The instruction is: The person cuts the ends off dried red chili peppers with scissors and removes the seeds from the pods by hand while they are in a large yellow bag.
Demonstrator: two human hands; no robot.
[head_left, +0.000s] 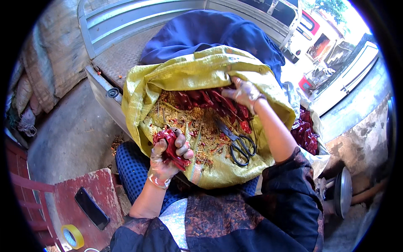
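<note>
my left hand (161,166) wrapped round dried red chilies (171,145), probably so none drop, right hand (247,94) loosely spread by the pile (216,105), scissors (237,148) handy below it

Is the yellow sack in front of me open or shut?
Open: the yellow sack's mouth is spread wide, showing red peppers and yellowish bits inside.

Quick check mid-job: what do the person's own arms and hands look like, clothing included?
The left sleeve and right sleeve are dark, with mottled reddish-brown patches, and end near the elbows, so the forearms are bare. The left hand and right hand show a patchy, whitish layer reaching the wrists, possibly thin gloves; I can't tell for sure. No cables show on either arm.
</note>
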